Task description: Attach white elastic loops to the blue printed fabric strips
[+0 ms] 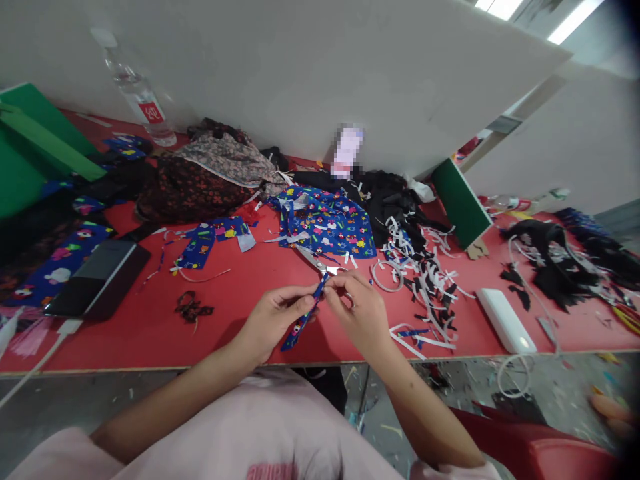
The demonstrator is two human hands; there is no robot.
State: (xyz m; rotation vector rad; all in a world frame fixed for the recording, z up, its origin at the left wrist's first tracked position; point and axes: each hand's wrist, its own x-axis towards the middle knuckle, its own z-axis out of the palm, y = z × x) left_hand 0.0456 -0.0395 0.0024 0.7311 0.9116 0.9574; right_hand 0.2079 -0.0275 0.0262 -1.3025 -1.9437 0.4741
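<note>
A narrow blue printed fabric strip [300, 327] is pinched in both grips. The grip of the left hand [273, 320] is closed on its middle, thumb over fingers; the grip of the right hand [357, 310] is closed on its upper end by the fingertips.

The strip could be lost from the right grip, since only a short tip is held there. A twist could be set into it because the two grips are so close together. The lower end hangs free past the counter [150, 333] edge and could be snagged or dragged. The scissors [313, 259] lie just beyond the right fingertips with the points turned towards them, so a finger could be nicked if the hands are pushed forward.

Relative to the grips, the strip runs slantwise from the right fingertips, down through the left hand, to a loose tail below it, above the near edge of the counter. Further out, a larger blue printed cloth [327, 227] lies behind the scissors, and a litter of white and black offcuts [425, 273] is spread to the right.
</note>
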